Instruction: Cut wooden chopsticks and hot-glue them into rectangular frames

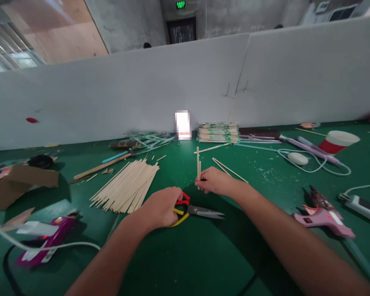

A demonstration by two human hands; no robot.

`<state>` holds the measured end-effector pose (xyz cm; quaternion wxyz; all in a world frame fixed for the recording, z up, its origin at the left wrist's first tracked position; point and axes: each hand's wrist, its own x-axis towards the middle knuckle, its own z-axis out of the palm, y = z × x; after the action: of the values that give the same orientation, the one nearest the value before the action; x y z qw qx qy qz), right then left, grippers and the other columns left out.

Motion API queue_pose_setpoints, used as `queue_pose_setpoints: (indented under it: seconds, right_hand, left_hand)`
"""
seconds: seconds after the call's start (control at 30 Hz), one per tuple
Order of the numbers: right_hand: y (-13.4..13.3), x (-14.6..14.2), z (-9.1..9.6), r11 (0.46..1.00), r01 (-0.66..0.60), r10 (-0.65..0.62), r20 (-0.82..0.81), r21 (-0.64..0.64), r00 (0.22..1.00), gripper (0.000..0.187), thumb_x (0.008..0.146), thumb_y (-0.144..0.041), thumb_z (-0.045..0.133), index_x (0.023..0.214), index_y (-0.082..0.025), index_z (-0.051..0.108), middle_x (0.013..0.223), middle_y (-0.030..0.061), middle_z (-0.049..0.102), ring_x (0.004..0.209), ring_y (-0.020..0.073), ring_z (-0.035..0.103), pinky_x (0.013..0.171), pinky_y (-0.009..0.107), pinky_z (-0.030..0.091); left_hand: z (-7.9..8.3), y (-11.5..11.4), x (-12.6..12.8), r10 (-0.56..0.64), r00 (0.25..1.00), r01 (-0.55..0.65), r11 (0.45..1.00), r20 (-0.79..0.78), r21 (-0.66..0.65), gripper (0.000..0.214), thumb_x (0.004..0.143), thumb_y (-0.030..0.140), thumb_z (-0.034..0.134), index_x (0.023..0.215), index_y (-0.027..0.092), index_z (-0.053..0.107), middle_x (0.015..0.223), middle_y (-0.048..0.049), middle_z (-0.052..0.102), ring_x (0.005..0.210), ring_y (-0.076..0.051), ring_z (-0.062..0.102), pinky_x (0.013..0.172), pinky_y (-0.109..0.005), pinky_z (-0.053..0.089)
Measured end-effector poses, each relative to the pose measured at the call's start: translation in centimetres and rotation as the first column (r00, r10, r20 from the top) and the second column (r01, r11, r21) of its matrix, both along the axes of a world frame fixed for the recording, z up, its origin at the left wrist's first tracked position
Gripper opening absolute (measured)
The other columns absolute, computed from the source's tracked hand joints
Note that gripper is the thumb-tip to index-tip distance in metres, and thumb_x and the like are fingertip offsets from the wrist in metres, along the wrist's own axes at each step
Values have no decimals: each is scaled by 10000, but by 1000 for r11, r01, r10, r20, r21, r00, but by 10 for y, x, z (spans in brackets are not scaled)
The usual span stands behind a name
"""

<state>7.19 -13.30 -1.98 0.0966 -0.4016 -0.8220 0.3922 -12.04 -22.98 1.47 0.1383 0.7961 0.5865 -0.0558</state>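
Now two hands [162,205] [216,181], one scissors [203,211], two sticks [198,162]

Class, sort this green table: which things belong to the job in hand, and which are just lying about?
In hand: left hand gripping scissors; right hand pinching upright wooden sticks; stick pile.
Lying about: pink glue gun; magenta glue gun; red cup; cardboard; power strip.

On the green table [185,263] we note piled wooden sticks [126,187], scissors [203,211], a pink glue gun [323,216], a magenta glue gun [46,238], stacked packets [218,132] and a cup [337,142].
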Motion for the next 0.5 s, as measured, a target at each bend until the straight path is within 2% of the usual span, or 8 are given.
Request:
queue_pose_setpoints:
  seconds: [0.07,0.17,0.27,0.33,0.4,0.5]
  right_hand:
    - [0,1,2,1000,2,-2,-5,-9,1000,197,835,-258,524,735,-152,656,726,31,680,506,96,615,427,183,414]
    - [-1,1,4,1000,12,-12,7,20,1000,206,840,-256,516,729,-158,658,704,20,676,498,91,607,445,182,414]
    - [-5,-1,8,997,17,-22,63,81,998,227,845,-275,514,716,-173,670,680,16,669,507,93,597,487,192,414]
    - [-9,-6,11,991,30,-47,131,127,990,233,841,-280,520,706,-177,680,651,30,664,532,112,600,514,207,413]
    - [-13,-13,13,984,60,-95,203,170,975,225,833,-268,528,717,-170,693,650,63,668,585,153,617,538,234,413]
    - [-18,-22,13,969,100,-164,283,228,945,233,839,-258,507,812,-156,715,759,122,697,706,219,645,583,273,425]
  left_hand:
    - [7,-8,-10,47,998,-46,999,47,-24,292,648,174,544,936,222,556,879,-49,641,748,-222,592,588,-283,393]
    - [19,-28,-29,222,967,-221,975,124,-15,242,715,230,538,956,240,555,894,-32,649,775,-213,606,624,-286,417]
    - [28,-47,-40,413,891,-419,908,188,-7,341,782,303,503,1117,248,490,972,-59,653,825,-233,625,661,-315,449]
    - [32,-53,-40,496,851,-510,859,171,42,418,800,311,475,1205,229,416,988,-91,652,844,-264,632,674,-343,455]
    - [37,-52,-34,544,833,-552,827,100,108,433,799,326,472,1210,212,398,957,-110,658,839,-299,635,674,-366,449]
    - [45,-45,-20,548,837,-544,828,12,139,402,785,347,485,1159,214,421,927,-115,667,815,-312,641,653,-360,435]
